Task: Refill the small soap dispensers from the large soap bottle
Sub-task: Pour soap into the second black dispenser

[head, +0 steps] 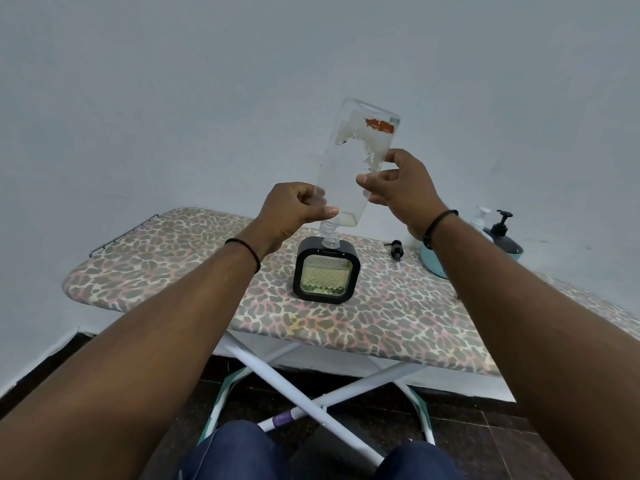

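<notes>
Both hands grip the large soap bottle (349,168): left hand (291,211) near its neck, right hand (398,188) at mid-body. Bottle is inverted, long axis tilted upper right, threaded mouth down in the square black dispenser (325,271) on the ironing board (173,258).

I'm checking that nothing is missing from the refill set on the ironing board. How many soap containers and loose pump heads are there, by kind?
Large clear soap bottle, upturned and held by the left hand and right hand: 1
Square black dispenser being filled: 1
Pump dispensers in the blue bowl, one dark, one white: 2
Loose black pump head: 1
Total: 5
</notes>
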